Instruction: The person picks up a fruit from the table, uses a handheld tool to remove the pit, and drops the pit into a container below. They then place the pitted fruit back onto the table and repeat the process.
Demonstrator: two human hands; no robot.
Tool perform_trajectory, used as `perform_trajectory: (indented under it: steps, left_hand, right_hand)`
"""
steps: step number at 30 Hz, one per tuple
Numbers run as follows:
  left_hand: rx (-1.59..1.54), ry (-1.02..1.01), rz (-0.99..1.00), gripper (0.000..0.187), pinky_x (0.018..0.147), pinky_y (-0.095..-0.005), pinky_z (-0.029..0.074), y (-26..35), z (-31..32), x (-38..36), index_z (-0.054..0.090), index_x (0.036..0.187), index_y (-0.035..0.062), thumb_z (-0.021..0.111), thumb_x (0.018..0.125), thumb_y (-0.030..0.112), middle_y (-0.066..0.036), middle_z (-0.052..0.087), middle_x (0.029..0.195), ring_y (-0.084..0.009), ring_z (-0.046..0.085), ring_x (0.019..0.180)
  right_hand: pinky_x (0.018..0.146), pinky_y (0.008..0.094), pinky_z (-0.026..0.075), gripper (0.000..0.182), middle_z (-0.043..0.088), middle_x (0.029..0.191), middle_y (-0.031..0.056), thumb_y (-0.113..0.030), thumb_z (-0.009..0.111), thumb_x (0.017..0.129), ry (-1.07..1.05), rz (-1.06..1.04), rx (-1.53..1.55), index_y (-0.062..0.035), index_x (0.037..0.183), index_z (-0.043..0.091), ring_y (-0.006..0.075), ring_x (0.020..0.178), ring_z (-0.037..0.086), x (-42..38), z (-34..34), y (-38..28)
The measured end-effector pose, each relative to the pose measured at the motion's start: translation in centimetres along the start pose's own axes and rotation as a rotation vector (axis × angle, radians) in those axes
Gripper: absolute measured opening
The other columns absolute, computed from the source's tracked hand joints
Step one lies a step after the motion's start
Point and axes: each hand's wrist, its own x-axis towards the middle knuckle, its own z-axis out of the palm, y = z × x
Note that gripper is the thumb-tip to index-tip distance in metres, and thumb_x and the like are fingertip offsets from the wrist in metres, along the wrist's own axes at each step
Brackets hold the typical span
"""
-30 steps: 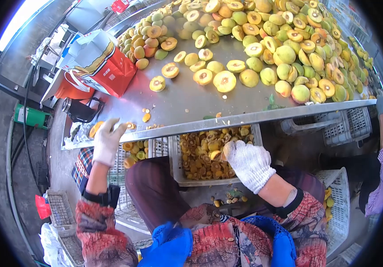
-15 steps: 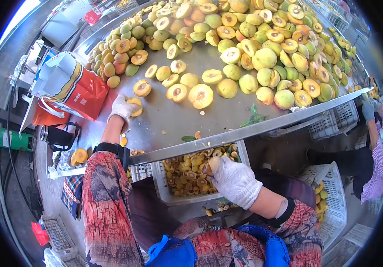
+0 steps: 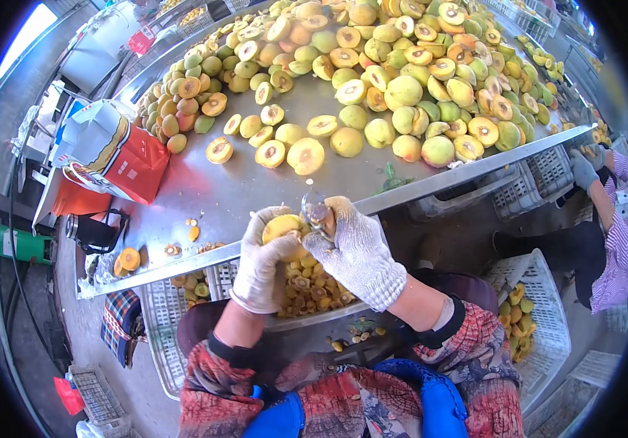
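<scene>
My left hand [image 3: 261, 266], in a white glove, is closed around a yellow peach half [image 3: 282, 228] over the table's front edge. Close beside it, my gloved right hand [image 3: 361, 255] grips a small metal scoop [image 3: 315, 209], its rounded shiny head pointing up near the fruit; its handle is hidden in the fist. Below both hands is a crate of peach scraps [image 3: 312, 286], brown pit pieces among them. Several cut peach halves [image 3: 305, 156] lie on the metal table [image 3: 233, 193] just beyond, many with the pit side showing.
A large peach heap [image 3: 416, 80] covers the back of the table. A red bag [image 3: 142, 166] and a black flask [image 3: 95, 230] stand at the left. White crates [image 3: 540, 321] sit on the floor. At the right, another person's gloved hand [image 3: 584, 171] is visible.
My left hand has come from the table's left side to the front edge, bringing the peach half. My right hand has risen slightly to meet it, and the scoop's metal head now shows.
</scene>
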Motion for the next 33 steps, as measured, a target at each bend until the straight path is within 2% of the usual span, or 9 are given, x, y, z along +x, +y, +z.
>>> perform_trajectory:
  steps: [4,5,9,12,16,24,26,30,33]
  left_hand:
    - [-0.052,-0.042,-0.012,0.036,0.092,-0.0282,0.041,-2.2,1.1,-1.1,0.055,0.117,0.0027,0.059,0.084,0.017,-0.004,0.061,0.104,-0.0142,0.057,0.097]
    - [0.197,-0.045,0.034,0.035,0.094,-0.0302,0.04,-2.0,1.4,-1.3,0.058,0.114,0.0035,0.051,0.093,0.031,-0.005,0.061,0.107,-0.0157,0.057,0.098]
    - [-0.295,-0.05,-0.051,0.049,0.079,-0.0243,0.04,-4.5,1.8,-0.3,0.057,0.114,0.0014,0.043,0.098,0.045,-0.004,0.06,0.1,-0.0094,0.051,0.083]
    - [-0.356,0.048,-0.086,0.046,0.084,-0.0267,0.042,-3.7,3.5,-1.2,0.056,0.113,0.0011,0.042,0.099,0.043,-0.005,0.06,0.101,-0.0125,0.054,0.089]
    - [-0.328,-0.115,-0.082,0.034,0.091,-0.0308,0.041,-4.2,2.6,-1.1,0.057,0.104,0.0029,0.051,0.095,0.035,-0.006,0.06,0.102,-0.0168,0.055,0.096]
    - [-0.23,-0.008,-0.041,0.023,0.075,-0.0248,0.035,-4.8,3.3,-2.1,0.056,0.082,0.0094,0.054,0.091,0.031,0.001,0.054,0.084,-0.0097,0.046,0.08]
    - [-0.286,0.031,-0.081,0.021,0.073,-0.0243,0.035,-5.0,3.2,-2.1,0.057,0.08,0.0099,0.057,0.089,0.03,0.002,0.054,0.081,-0.0087,0.046,0.076]
    - [-0.326,0.042,-0.093,0.017,0.071,-0.0237,0.035,-5.7,2.7,-2.1,0.06,0.08,0.0102,0.061,0.086,0.026,0.003,0.056,0.082,-0.0076,0.045,0.072]
    - [-0.257,0.043,-0.041,0.015,0.071,-0.0244,0.037,-5.9,2.6,-2.5,0.06,0.083,0.0094,0.06,0.086,0.024,0.002,0.056,0.082,-0.0075,0.047,0.074]
  right_hand:
    - [0.074,0.0443,0.05,0.026,0.056,0.094,0.0172,-0.012,0.063,0.08,-0.044,-0.123,-0.187,-0.006,0.103,0.052,0.0376,0.088,0.058,-1.2,-0.5,0.8]
    - [0.075,0.0436,0.05,0.026,0.056,0.095,0.017,-0.011,0.063,0.079,-0.039,-0.139,-0.209,-0.0062,0.102,0.052,0.0367,0.088,0.058,-1.2,-0.7,0.6]
    - [0.071,0.0375,0.053,0.021,0.059,0.093,0.0129,-0.012,0.061,0.078,-0.019,-0.263,-0.324,-0.0064,0.097,0.055,0.0288,0.087,0.062,-1.6,-1.4,0.5]
    - [0.066,0.0369,0.054,0.019,0.06,0.09,0.0125,-0.014,0.061,0.079,0.008,-0.235,-0.3,-0.0071,0.097,0.055,0.0294,0.082,0.063,-1.7,-1.5,0.4]
    - [0.069,0.0387,0.053,0.027,0.06,0.092,0.013,-0.008,0.062,0.075,-0.058,-0.166,-0.244,-0.0065,0.101,0.054,0.0319,0.083,0.063,-2.0,-1.6,1.0]
    - [0.068,0.0408,0.052,0.024,0.057,0.094,0.0151,-0.015,0.06,0.079,-0.146,-0.219,-0.292,-0.0067,0.1,0.053,0.0324,0.085,0.061,-2.2,-1.6,1.3]
    - [0.069,0.0411,0.053,0.026,0.057,0.097,0.0155,-0.014,0.061,0.078,-0.088,-0.395,-0.381,-0.0068,0.103,0.053,0.0327,0.085,0.061,-2.1,-1.2,1.8]
    - [0.077,0.0406,0.052,0.042,0.053,0.101,0.0135,-0.006,0.063,0.072,-0.241,-0.241,-0.321,-0.0099,0.113,0.052,0.0341,0.094,0.057,-2.5,-1.0,2.0]
    - [0.072,0.042,0.053,0.033,0.056,0.098,0.0154,-0.011,0.062,0.077,-0.221,-0.277,-0.313,-0.0078,0.109,0.053,0.0336,0.09,0.06,-2.5,-0.8,2.3]
